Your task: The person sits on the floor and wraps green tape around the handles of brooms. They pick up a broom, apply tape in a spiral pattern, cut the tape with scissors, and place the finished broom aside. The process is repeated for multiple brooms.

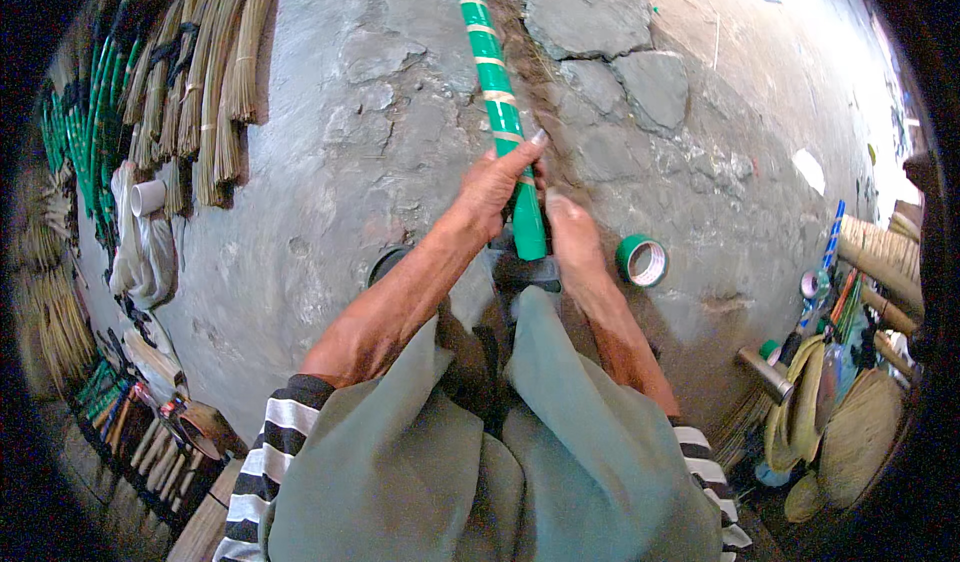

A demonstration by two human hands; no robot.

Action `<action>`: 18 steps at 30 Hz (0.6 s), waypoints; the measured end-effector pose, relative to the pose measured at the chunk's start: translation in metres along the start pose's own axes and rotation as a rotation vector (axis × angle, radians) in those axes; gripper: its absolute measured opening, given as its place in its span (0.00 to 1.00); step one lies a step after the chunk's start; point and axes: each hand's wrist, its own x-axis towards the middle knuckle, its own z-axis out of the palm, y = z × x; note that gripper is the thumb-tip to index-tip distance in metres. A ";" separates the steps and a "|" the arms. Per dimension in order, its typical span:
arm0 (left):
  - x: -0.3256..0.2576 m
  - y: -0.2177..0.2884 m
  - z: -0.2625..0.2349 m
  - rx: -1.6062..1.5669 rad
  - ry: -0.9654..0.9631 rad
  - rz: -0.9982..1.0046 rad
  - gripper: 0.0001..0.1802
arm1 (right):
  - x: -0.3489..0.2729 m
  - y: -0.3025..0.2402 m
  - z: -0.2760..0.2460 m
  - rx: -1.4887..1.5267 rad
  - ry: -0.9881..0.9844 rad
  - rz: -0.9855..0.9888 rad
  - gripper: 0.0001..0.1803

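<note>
A long pole (491,57) wrapped in green tape with pale bands runs from the top edge of the head view down toward my knees. My left hand (492,187) is closed around it just above its near end, thumb lying along the far side. Close by on the right, my right hand (575,232) has its fingers curled in toward the pole. Those fingers are partly hidden and slightly blurred, so what they hold cannot be made out. A roll of green tape (625,259) lies on the floor just right of my right hand.
Bundles of thin sticks (205,92) and green poles (92,132) lie at the left, near a white plastic bag (145,252). Cracked concrete slabs (590,12) are ahead. At the right are a woven round piece (865,437), a metal cylinder (766,374) and tools.
</note>
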 end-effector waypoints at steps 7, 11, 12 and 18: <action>0.012 0.034 0.003 -0.007 -0.144 -0.011 0.29 | -0.019 -0.046 0.018 0.130 -0.281 -0.005 0.30; 0.038 0.064 0.014 -0.125 -0.035 0.089 0.23 | -0.031 -0.048 0.024 0.195 -0.286 0.021 0.29; 0.042 0.068 0.015 -0.086 -0.021 0.110 0.22 | -0.032 -0.049 0.026 0.173 -0.279 -0.025 0.29; 0.055 0.062 0.013 -0.301 -0.050 0.123 0.17 | -0.004 -0.058 0.033 -0.073 -0.180 0.065 0.31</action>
